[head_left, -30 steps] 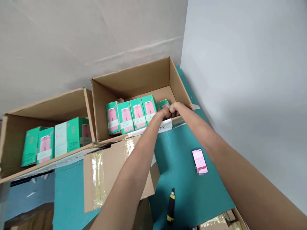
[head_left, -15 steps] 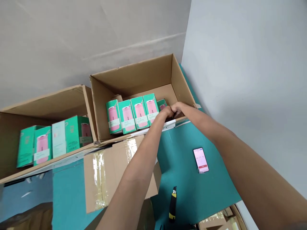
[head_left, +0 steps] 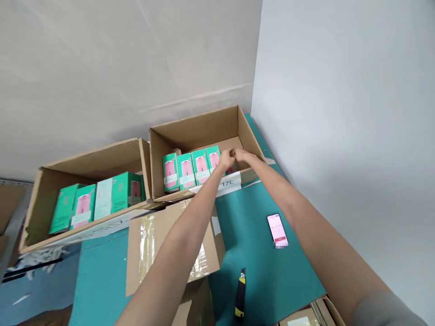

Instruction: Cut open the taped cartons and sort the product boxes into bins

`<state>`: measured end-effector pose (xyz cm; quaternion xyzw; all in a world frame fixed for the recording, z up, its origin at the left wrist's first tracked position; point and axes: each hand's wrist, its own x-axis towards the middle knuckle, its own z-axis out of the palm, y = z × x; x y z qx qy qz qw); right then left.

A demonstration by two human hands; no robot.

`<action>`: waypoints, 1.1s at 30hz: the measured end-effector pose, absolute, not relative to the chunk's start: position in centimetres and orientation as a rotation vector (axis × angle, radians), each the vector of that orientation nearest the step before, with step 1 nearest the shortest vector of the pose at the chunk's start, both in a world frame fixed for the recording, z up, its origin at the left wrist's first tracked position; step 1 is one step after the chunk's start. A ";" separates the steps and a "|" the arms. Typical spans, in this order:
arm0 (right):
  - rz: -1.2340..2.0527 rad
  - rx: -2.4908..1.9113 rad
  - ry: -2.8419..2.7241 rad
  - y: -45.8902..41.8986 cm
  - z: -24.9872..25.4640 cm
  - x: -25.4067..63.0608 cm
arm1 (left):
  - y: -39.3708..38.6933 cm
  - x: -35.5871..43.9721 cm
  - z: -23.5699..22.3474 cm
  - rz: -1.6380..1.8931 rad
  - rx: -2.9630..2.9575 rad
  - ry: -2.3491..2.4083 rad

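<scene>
**So, here's one part-filled open carton (head_left: 193, 129)**

Honestly, I'd call it partway full. Four upright green boxes (head_left: 186, 170) stand side by side inside the open carton, starting near its left wall, pink cups printed on the fronts. A bit of another box (head_left: 231, 170) shows at the right end of that row, under my hands. Past it, bare cardboard floor shows, so I reckon there's room left.

My left hand (head_left: 225, 159) and right hand (head_left: 239, 155) are close together over the open carton's front right part. Fingers look curled in, but I can't tell if they're clamped on that box or on anything.

Just left of the open carton there's a second carton (head_left: 91, 163), with more boxes in green and pale green, pink print on some. It's got stuff in it but isn't packed wall to wall.

On the near side of the open carton: a taped cardboard box (head_left: 161, 231), a lit phone (head_left: 277, 228) and a black and yellow cutter (head_left: 240, 294).
</scene>
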<state>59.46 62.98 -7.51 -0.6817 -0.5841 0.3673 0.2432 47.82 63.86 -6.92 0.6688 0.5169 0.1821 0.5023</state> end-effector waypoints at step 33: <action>1.403 -1.580 -1.100 7.9 -2.3 32.4 | 5.5 8.8 3.4 0.937 1.073 1.726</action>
